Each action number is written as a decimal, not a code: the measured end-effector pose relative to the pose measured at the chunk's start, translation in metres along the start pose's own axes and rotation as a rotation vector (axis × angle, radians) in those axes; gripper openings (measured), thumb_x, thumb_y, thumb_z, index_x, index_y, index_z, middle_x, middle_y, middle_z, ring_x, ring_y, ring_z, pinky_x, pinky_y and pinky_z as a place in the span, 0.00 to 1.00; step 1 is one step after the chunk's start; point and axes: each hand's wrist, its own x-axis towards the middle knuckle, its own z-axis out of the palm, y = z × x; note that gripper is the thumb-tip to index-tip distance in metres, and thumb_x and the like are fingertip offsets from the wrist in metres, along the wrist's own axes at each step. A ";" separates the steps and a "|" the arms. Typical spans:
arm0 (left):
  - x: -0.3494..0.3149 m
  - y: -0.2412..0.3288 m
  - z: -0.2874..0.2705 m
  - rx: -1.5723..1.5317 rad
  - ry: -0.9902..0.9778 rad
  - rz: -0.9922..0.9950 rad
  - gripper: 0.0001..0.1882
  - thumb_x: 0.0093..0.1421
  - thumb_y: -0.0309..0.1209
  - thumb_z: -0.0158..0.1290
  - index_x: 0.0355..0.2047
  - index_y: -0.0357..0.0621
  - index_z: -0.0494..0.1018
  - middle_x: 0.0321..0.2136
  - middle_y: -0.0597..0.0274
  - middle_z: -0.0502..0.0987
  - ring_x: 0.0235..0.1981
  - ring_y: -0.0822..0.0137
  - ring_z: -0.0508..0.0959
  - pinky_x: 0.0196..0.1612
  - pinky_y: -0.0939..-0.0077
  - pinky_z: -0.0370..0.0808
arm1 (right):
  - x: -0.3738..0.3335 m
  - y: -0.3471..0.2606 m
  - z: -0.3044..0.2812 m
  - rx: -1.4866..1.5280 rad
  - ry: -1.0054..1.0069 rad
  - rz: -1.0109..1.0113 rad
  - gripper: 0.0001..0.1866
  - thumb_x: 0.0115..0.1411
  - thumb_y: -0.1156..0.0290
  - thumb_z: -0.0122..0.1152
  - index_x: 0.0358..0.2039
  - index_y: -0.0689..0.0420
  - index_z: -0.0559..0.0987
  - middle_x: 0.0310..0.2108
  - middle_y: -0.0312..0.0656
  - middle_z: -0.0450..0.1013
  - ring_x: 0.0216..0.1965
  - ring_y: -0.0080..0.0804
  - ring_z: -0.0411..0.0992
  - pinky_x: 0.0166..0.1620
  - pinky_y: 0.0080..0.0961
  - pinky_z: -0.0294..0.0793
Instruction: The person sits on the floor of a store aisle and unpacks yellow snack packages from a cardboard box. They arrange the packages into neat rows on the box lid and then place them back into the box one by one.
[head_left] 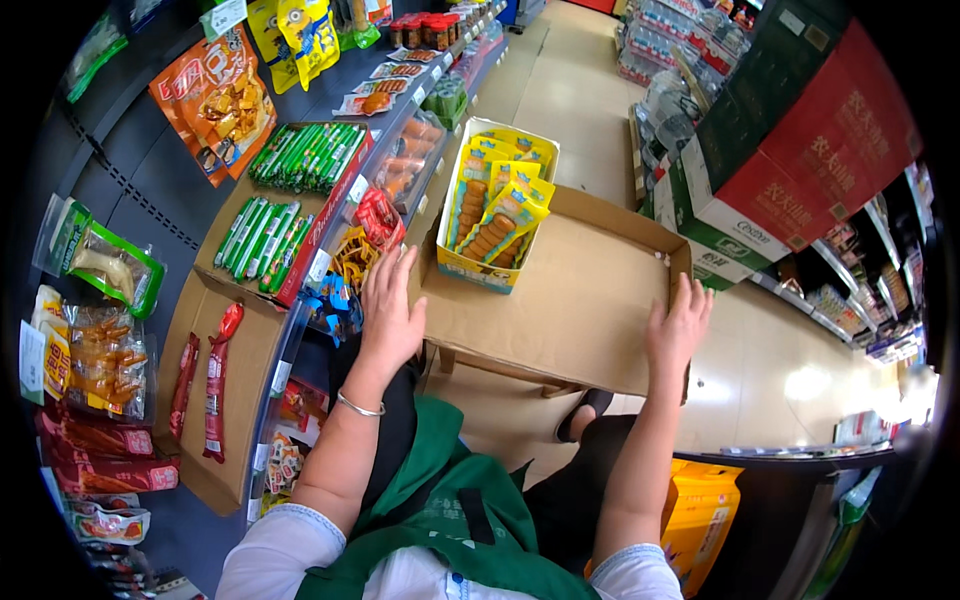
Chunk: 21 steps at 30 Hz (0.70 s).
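A shallow brown cardboard tray (560,320) rests in front of me on a wooden stool (500,370). At its far left stands an open carton (475,272) holding several yellow snack packets (510,215). My left hand (393,305) is at the tray's left side, palm down, fingers stretched and apart, with nothing in it. Over the right wall of the tray lies my right hand (678,325); its fingers are extended and spread, the thumb toward the inside. Whether its fingertips press on the wall is hard to see.
Shelves on the left hold boxes of green-wrapped sticks (265,240), a cardboard box with red-wrapped sausages (216,385) and hanging snack bags (215,105). Stacked red and green cartons (820,170) stand at the right of the tiled aisle (580,90). A yellow bag (700,515) is beside my right arm.
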 end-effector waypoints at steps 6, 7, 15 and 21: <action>0.043 0.055 -0.004 -0.180 0.109 0.216 0.30 0.48 0.25 0.56 0.53 0.42 0.63 0.51 0.51 0.66 0.55 0.50 0.62 0.58 0.61 0.57 | -0.011 -0.065 -0.011 0.322 -0.117 -0.254 0.17 0.51 0.73 0.60 0.43 0.58 0.74 0.51 0.52 0.64 0.60 0.52 0.54 0.59 0.44 0.55; 0.056 0.057 -0.001 -0.179 0.100 0.213 0.31 0.49 0.26 0.57 0.54 0.41 0.61 0.51 0.50 0.66 0.55 0.51 0.62 0.58 0.61 0.58 | -0.012 -0.071 -0.010 0.353 -0.127 -0.266 0.17 0.51 0.73 0.60 0.43 0.58 0.74 0.51 0.52 0.64 0.60 0.52 0.54 0.59 0.43 0.56; 0.110 0.072 0.039 -0.248 0.033 0.096 0.42 0.44 0.27 0.62 0.58 0.44 0.54 0.47 0.49 0.69 0.49 0.51 0.69 0.51 0.61 0.66 | -0.008 -0.083 -0.004 0.482 -0.123 -0.311 0.14 0.50 0.75 0.60 0.40 0.58 0.75 0.48 0.49 0.67 0.56 0.51 0.60 0.55 0.42 0.62; 0.131 0.049 0.043 -0.477 -0.071 0.207 0.11 0.44 0.25 0.61 0.29 0.37 0.73 0.29 0.57 0.73 0.31 0.60 0.74 0.37 0.71 0.70 | -0.007 -0.082 0.001 0.550 -0.135 -0.326 0.13 0.49 0.76 0.60 0.39 0.58 0.76 0.47 0.48 0.68 0.54 0.50 0.62 0.54 0.41 0.64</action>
